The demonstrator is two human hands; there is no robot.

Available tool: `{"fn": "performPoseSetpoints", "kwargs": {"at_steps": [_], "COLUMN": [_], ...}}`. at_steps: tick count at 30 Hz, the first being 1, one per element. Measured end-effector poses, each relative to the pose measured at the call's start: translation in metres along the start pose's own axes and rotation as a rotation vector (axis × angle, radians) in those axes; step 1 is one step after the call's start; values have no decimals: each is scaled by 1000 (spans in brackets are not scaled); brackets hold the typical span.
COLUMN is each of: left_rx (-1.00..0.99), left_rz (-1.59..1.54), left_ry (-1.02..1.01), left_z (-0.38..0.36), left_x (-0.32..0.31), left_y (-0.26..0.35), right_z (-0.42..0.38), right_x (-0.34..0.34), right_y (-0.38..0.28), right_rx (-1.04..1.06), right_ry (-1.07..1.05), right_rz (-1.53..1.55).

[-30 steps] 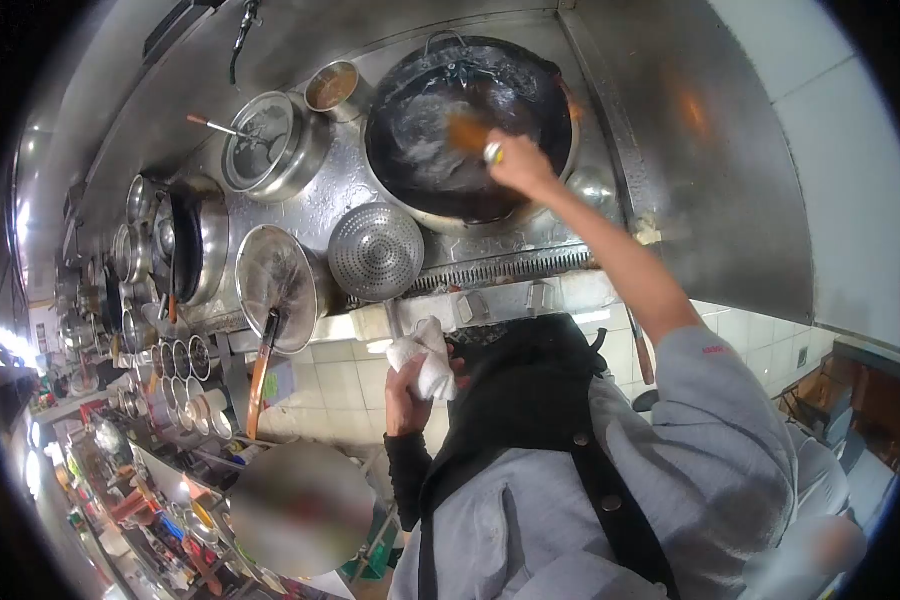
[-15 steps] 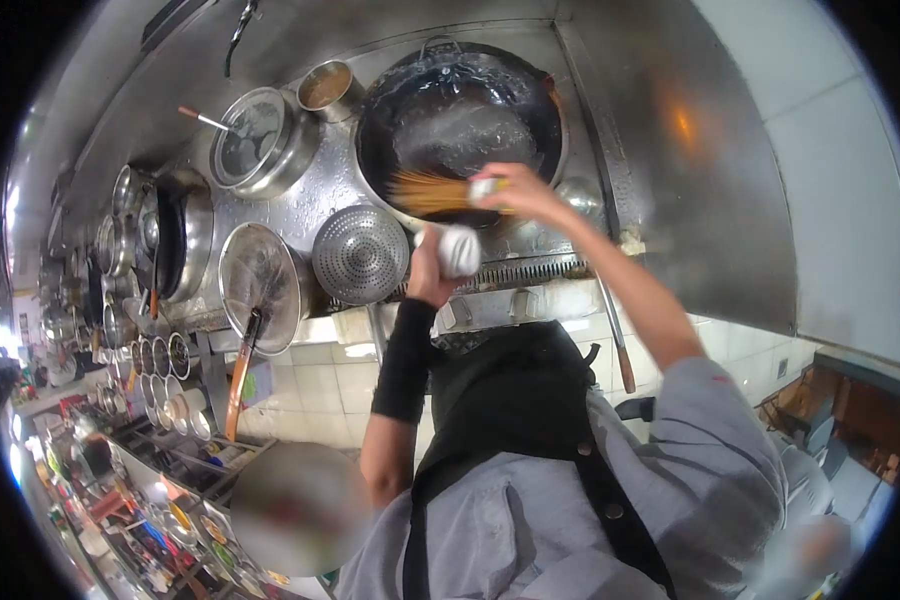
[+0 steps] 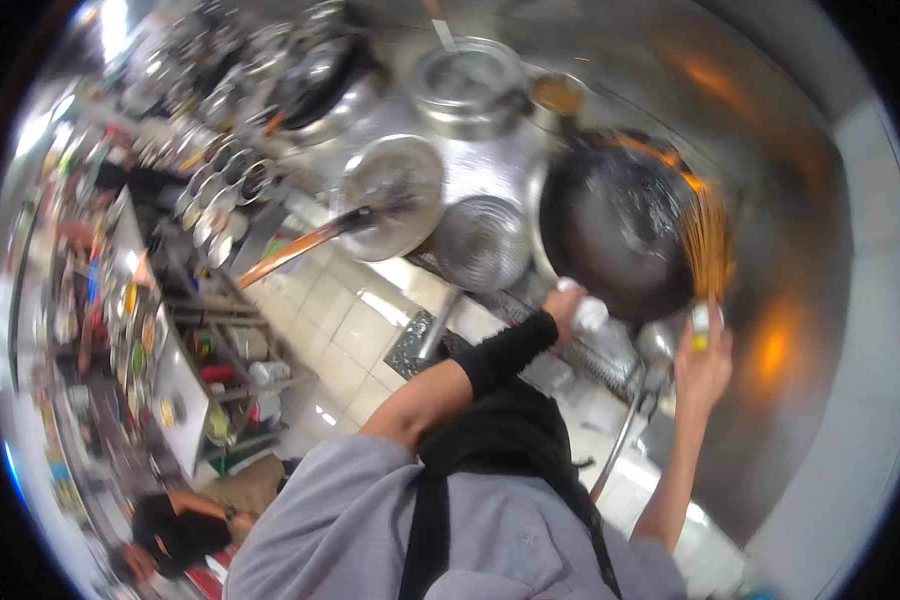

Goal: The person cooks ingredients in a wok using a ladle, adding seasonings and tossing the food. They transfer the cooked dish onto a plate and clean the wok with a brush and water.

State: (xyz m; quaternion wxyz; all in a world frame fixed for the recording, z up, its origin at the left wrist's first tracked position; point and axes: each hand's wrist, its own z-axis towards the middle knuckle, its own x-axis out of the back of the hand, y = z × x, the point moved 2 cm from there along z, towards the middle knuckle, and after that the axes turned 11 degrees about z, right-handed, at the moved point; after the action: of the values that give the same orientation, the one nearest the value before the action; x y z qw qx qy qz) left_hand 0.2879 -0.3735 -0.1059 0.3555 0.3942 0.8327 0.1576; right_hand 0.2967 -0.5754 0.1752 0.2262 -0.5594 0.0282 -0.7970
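My right hand (image 3: 703,368) is closed around the bound end of a bamboo wok brush (image 3: 708,240). The bristles point away from me, at the right rim of the large dark wok (image 3: 610,262), which holds clear liquid. At the wok's near left rim, my left hand (image 3: 564,306) grips a folded white cloth (image 3: 592,315). The cloth appears to lie against the rim, though blur hides the exact contact. A black sleeve covers my left wrist.
Orange flame (image 3: 650,148) shows beyond the wok. Left of it are a perforated strainer (image 3: 480,243), a mesh strainer (image 3: 390,190) with a wooden handle, a lidded pot (image 3: 468,85) and a small pot (image 3: 558,98). Another person (image 3: 185,530) is at lower left.
My right hand has swung the brush from the wok's near side to its right rim, bristles now pointing away. Flame has appeared behind the wok. The camera view has turned.
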Motion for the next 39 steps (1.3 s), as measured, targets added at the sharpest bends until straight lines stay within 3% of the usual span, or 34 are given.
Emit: {"fn": "performPoseSetpoints", "kwargs": {"at_steps": [4,5,9,11,12,14,16,19,29,37,39], "left_rx": [-311,105,131,-901,-1009,-865,-62,295,320,699,740], "left_rz": [368,-50,-33,1443,1327,1170,182,-169,-611,-926,-880], "left_ry": [-7,55,-65,-117,-113,-200,-438,-530,-810,-1074,-1032], "left_z": [-58,-69,-86,-107,-93,-109,-101,-122,-131,-146,-145], "left_x": [21,11,24,55,68,71,66,54,46,24,22], "left_y": [45,56,79,98,90,115,117,137,132,116,111], "right_z": [5,8,25,35,41,50,62,76,131,140,133], "right_x": [0,2,6,15,17,17,20,23,32,29,33], "right_y": [-34,-41,-67,-88,-97,-106,-123,-147,-260,-287,-280], "right_rx": [8,14,122,90,56,85,54,94,553,646,610], "right_ry": [-63,-84,-144,-278,-345,-428,-550,-632,-762,-763,-758], "right_rz": [153,132,225,156,44,-41,-145,-251,-561,-777,-756]}}
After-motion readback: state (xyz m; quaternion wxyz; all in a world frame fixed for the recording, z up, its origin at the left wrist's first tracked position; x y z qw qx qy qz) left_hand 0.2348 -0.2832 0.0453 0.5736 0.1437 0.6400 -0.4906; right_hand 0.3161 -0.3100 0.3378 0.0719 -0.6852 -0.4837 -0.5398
